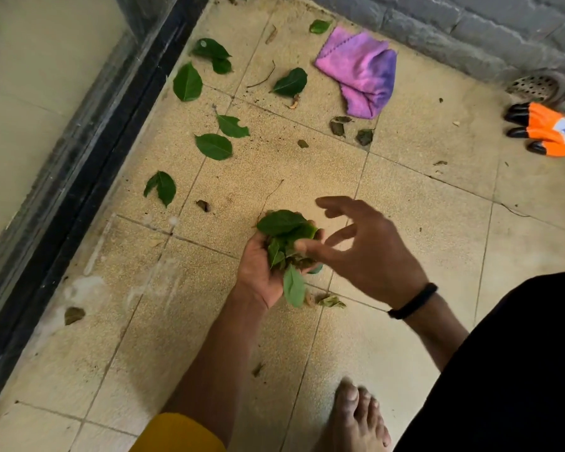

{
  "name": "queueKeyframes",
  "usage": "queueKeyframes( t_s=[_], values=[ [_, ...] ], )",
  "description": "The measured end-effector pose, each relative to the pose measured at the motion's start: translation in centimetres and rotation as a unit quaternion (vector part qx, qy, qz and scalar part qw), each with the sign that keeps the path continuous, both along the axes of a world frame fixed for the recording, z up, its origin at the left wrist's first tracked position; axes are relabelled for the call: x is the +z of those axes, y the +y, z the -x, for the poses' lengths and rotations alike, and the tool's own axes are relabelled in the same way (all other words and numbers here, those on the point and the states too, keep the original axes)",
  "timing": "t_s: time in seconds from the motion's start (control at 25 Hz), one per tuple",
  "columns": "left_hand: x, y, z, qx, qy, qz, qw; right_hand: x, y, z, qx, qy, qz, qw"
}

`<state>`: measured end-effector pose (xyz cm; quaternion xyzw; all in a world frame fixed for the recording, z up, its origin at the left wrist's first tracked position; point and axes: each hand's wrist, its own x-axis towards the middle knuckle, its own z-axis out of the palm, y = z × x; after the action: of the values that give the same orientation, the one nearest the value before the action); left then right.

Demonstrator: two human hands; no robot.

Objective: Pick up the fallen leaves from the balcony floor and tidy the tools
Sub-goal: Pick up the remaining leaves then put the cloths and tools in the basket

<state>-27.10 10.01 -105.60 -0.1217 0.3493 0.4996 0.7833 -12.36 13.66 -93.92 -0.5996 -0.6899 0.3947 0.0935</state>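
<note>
Head view: leaf bunch [286,243] upright in left hand [258,272]

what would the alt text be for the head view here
A person's left hand holds a bunch of green leaves over a tiled balcony floor, with the open right hand beside it. More green leaves lie scattered ahead, near a purple cloth and an orange glove.

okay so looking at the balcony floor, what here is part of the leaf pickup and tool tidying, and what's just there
Part of the job: bunch of leaves in the left hand, right hand, loose leaves, orange glove.
Just there: floor drain, brick wall. Purple cloth: unclear.
</note>
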Motion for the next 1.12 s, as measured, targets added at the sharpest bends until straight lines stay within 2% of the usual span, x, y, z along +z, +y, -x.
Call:
queueKeyframes(
  t_s=[0.08, 0.12, 0.2, 0.24, 0.32, 0.52, 0.8, 1.0, 1.12],
  values=[
    [-0.3, 0.2, 0.2, 0.025, -0.042, -0.008, 0.999, 0.2, 0.5, -2.6, -0.051, 0.000, 0.042, 0.998],
    [-0.3, 0.3, 0.5, 0.033, -0.058, -0.014, 0.998, -0.3, 0.2, -3.7, -0.059, -0.039, 0.074, 0.995],
    [-0.2, 0.8, 1.1, 0.045, -0.077, -0.026, 0.996, -2.5, -1.9, -5.5, -0.028, -0.158, 0.148, 0.976],
    [-0.2, 1.0, 1.4, 0.048, -0.078, -0.031, 0.995, -3.9, -3.7, -6.0, -0.009, -0.188, 0.180, 0.966],
    [0.1, 1.3, 1.9, 0.049, -0.074, -0.042, 0.995, -6.2, -7.1, -5.6, 0.003, -0.178, 0.198, 0.964],
    [1.2, 2.2, 3.5, 0.075, -0.073, -0.073, 0.992, -9.4, -7.9, -1.6, -0.016, -0.118, 0.100, 0.988],
    [2.3, 3.0, 6.5, 0.131, -0.067, -0.089, 0.985, -10.7, -4.7, 1.2, 0.005, -0.123, 0.009, 0.992],
    [2.3, 2.5, 8.9, 0.181, -0.050, -0.103, 0.977, -12.0, -2.9, 1.7, 0.031, -0.069, -0.085, 0.993],
    [1.9, 2.4, 9.7, 0.203, -0.050, -0.103, 0.972, -11.9, -1.9, 1.6, 0.041, -0.062, -0.097, 0.992]
  ],
)
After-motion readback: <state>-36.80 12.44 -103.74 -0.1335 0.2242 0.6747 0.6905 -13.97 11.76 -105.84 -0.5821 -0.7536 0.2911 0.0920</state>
